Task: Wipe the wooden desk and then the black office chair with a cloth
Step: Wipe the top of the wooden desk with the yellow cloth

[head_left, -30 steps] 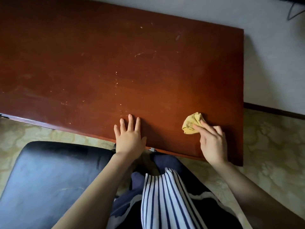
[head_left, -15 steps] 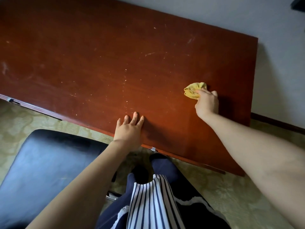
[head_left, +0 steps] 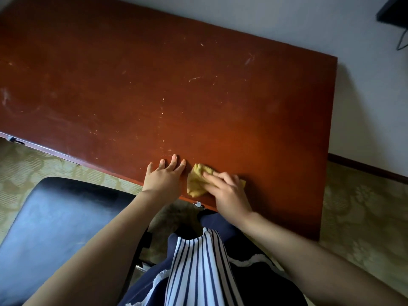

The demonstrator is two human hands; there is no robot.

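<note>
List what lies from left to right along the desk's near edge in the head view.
black office chair → left hand → yellow cloth, pressed under the right hand → patterned floor

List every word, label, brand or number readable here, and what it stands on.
None. The wooden desk, yellow cloth, black chair and striped clothing carry no readable text. The pale marks on the desk are scratches and specks, not writing.
</note>
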